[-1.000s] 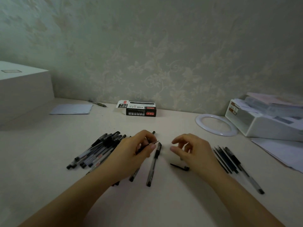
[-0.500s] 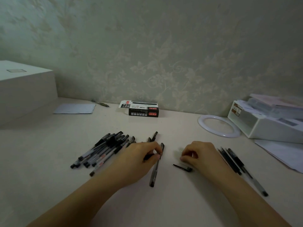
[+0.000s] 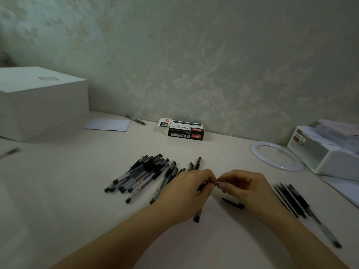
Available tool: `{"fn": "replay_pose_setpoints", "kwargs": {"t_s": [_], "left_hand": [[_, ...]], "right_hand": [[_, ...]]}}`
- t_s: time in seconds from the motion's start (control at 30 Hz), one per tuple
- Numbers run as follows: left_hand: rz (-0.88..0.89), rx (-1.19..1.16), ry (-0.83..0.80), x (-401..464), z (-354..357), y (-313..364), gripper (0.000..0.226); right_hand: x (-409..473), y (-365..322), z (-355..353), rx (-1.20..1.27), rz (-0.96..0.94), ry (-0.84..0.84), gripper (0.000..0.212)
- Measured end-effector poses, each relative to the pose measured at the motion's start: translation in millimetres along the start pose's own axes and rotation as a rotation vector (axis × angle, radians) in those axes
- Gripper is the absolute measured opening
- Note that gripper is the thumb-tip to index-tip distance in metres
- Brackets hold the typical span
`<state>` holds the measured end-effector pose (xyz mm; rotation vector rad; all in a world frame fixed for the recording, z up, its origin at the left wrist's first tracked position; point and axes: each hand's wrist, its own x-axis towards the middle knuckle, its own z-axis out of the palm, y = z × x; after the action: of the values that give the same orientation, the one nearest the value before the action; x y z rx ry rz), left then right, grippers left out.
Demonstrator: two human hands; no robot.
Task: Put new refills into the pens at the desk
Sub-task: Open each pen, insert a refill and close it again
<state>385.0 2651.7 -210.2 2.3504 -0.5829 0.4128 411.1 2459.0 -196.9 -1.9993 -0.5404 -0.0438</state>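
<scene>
At the desk [image 3: 58, 191], the left hand [image 3: 186, 193] grips a pen [image 3: 196, 217] while the right hand [image 3: 246, 189] pinches its tip (likely unscrewing it), the pile [image 3: 139, 173] left and refills [image 3: 291, 199] right within reach.

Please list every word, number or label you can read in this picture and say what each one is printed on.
"1120": on the white top face and the open flap of the black-and-white cardboard refill box by the wall.
Red labels and small print on that box: too blurred to read.
Brown labels on the white plastic desk organiser: unreadable.
Red marks on the clear black-capped pens: too small to read.
Square mark on the large white box: no legible text.
</scene>
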Motion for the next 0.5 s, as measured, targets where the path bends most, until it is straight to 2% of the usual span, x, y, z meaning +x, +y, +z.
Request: {"fn": "replay_pose_setpoints", "kwargs": {"t_s": [0.17, 0.5], "left_hand": [[-0.016, -0.004, 0.01, 0.4, -1.8, -1.1, 0.014], [-0.034, -0.044, -0.007, 1.0, -3.6, -1.8, 0.012]], "right_hand": [[-0.8, -3.8, -0.2, 0.018, -0.005, 0.075, 0.015], [-3.0, -10.1, 5.3, 0.128, 0.002, 0.006, 0.016]]}}
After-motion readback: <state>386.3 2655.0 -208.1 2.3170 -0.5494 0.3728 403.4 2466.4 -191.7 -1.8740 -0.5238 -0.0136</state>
